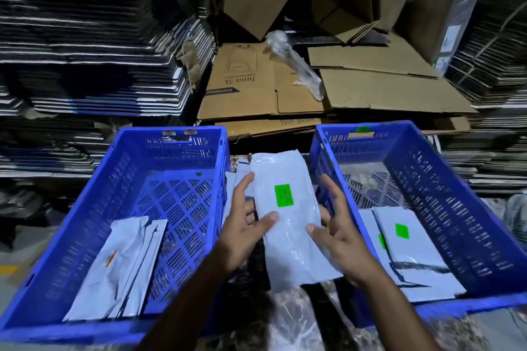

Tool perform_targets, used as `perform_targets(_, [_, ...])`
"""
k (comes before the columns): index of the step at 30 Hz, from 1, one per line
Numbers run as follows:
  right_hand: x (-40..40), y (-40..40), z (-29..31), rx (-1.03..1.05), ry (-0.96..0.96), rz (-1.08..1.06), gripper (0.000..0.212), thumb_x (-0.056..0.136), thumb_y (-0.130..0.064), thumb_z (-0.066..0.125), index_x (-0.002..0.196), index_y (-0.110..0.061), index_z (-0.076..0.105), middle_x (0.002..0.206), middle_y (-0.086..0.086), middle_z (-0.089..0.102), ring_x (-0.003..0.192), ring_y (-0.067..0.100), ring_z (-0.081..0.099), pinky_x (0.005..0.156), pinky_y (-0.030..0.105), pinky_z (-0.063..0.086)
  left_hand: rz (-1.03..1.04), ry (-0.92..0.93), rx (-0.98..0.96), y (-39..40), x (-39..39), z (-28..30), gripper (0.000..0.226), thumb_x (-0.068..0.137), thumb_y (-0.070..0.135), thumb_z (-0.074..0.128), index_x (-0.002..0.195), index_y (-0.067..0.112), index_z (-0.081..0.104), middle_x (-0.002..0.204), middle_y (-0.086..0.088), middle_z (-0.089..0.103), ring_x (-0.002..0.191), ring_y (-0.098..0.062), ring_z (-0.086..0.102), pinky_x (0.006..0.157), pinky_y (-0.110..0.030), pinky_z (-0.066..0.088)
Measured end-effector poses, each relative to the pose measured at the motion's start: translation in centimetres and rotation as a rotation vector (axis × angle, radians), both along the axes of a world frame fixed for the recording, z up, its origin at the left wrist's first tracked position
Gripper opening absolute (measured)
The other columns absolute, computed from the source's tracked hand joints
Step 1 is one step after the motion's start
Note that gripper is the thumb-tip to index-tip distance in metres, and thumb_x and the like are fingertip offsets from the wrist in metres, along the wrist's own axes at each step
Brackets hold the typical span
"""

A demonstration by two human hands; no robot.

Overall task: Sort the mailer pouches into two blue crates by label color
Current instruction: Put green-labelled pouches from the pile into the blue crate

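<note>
Mailer pouch (pixel 288 208) with a green label (pixel 284 195) sits between the two blue crates, held from both sides. Left hand (pixel 245 222) pinches its left edge, thumb on top; right hand (pixel 339 225) grips its right edge. Left crate (pixel 85 208) holds orange-labelled pouches (pixel 119 262); right crate (pixel 456 194) holds green-labelled pouches (pixel 405 239).

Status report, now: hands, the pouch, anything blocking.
Both hands on green-label pouch: left hand and right hand thumbs pressing it. Pouch between crates. Right crate holds green labels. Nothing blocking.
</note>
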State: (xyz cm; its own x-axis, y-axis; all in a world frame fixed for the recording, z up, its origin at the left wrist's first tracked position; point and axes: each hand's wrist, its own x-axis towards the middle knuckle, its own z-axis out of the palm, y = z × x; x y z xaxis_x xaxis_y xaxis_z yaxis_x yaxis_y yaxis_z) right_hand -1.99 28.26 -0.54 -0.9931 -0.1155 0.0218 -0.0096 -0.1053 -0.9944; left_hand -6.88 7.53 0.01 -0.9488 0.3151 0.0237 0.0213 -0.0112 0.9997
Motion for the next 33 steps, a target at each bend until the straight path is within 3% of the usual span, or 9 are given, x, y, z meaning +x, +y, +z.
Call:
perform_targets(4, [1.7, 0.3, 1.5, 0.227, 0.145, -0.036, 0.059, 0.097, 0.005, 0.053, 0.146, -0.029, 0.045, 0.151, -0.015, 0.046, 0.140, 0.009, 0.042, 0.111, 0.040, 0.040, -0.005, 0.119, 0.048, 1.4, 1.5, 1.2, 0.069, 0.087, -0.013, 0.062, 0.145, 0.015, 0.036, 0.135, 0.020, 0.058, 0.129, -0.002, 0.051, 0.100, -0.013, 0.040])
perform_targets(6, [2.3, 0.5, 2.0, 0.231, 0.139, -0.039, 0.060, 0.097, 0.006, 0.055, 0.144, -0.031, 0.048, 0.148, -0.019, 0.049, 0.124, 0.025, 0.059, 0.095, 0.046, 0.051, 0.003, 0.140, 0.011, 1.5, 1.6, 1.3, 0.070, 0.088, -0.009, 0.065, 0.147, 0.020, 0.040, 0.139, 0.024, 0.053, 0.120, 0.001, 0.051, 0.097, -0.009, 0.037])
perform_targets(8, [2.6, 0.6, 2.2, 0.211, 0.110, -0.043, 0.063, 0.096, 0.007, 0.056, 0.145, -0.031, 0.046, 0.147, -0.022, 0.048, 0.121, 0.056, 0.033, 0.087, 0.054, 0.052, 0.013, 0.164, -0.028, 1.8, 2.0, 1.6, 0.074, 0.090, -0.003, 0.066, 0.149, 0.030, 0.038, 0.130, 0.030, 0.054, 0.093, 0.008, 0.048, 0.082, -0.006, 0.039])
perform_targets(10, [2.9, 0.8, 2.4, 0.184, 0.106, -0.043, 0.067, 0.094, 0.010, 0.057, 0.146, -0.031, 0.044, 0.147, -0.025, 0.047, 0.117, 0.036, 0.016, 0.080, 0.044, 0.053, 0.027, 0.201, -0.053, 2.1, 2.1, 1.5, 0.075, 0.090, -0.003, 0.066, 0.150, 0.032, 0.035, 0.134, 0.037, 0.049, 0.084, 0.012, 0.048, 0.075, -0.001, 0.038])
perform_targets(13, [3.2, 1.4, 2.7, 0.183, 0.078, -0.029, 0.071, 0.090, 0.009, 0.064, 0.148, -0.025, 0.039, 0.145, -0.031, 0.046, 0.135, 0.003, 0.045, 0.100, 0.025, 0.048, 0.038, 0.208, -0.103, 2.6, 2.1, 1.1, 0.076, 0.091, 0.004, 0.067, 0.149, 0.040, 0.034, 0.112, 0.041, 0.056, 0.072, 0.010, 0.039, 0.064, -0.004, 0.034])
perform_targets(15, [3.2, 2.0, 2.5, 0.260, 0.059, -0.043, 0.078, 0.086, 0.000, 0.073, 0.149, -0.028, 0.036, 0.151, -0.029, 0.039, 0.141, -0.009, 0.031, 0.112, 0.016, 0.034, 0.028, 0.200, -0.128, 3.5, 2.1, 0.7, 0.076, 0.091, 0.008, 0.068, 0.149, 0.043, 0.032, 0.105, 0.038, 0.056, 0.072, 0.010, 0.039, 0.064, -0.007, 0.031])
perform_targets(19, [2.8, 6.1, 2.2, 0.386, 0.061, -0.231, 0.079, 0.085, -0.011, 0.078, 0.150, -0.032, 0.039, 0.152, -0.026, 0.039, 0.142, -0.006, 0.032, 0.117, 0.032, 0.036, -0.052, 0.126, -0.006, 7.2, 2.4, 0.0, 0.074, 0.093, 0.003, 0.063, 0.148, 0.040, 0.029, 0.131, 0.036, 0.053, 0.103, -0.006, 0.067, 0.083, -0.024, 0.054])
perform_targets(25, [2.5, 19.4, 1.2, 0.607, -0.121, -0.493, 0.070, 0.084, -0.014, 0.078, 0.146, -0.017, 0.048, 0.147, -0.010, 0.047, 0.138, 0.006, 0.041, 0.111, 0.030, 0.038, -0.203, 0.198, -0.383, 12.9, 1.3, -3.0, 0.062, 0.096, 0.026, 0.061, 0.146, 0.045, 0.029, 0.151, 0.006, 0.041, 0.136, -0.005, 0.042, 0.103, -0.026, 0.045])
perform_targets(33, [2.6, 22.6, -3.4, 1.431, -0.555, 0.116, 0.063, 0.092, -0.052, 0.060, 0.145, -0.021, 0.046, 0.158, 0.013, 0.030, 0.148, 0.031, 0.023, 0.115, 0.039, 0.027, -0.383, 0.420, -0.808, 16.5, 1.4, -6.0, 0.074, 0.098, 0.055, 0.041, 0.158, 0.030, 0.004, 0.164, 0.015, -0.010, 0.151, -0.008, -0.003, 0.121, -0.044, 0.017])
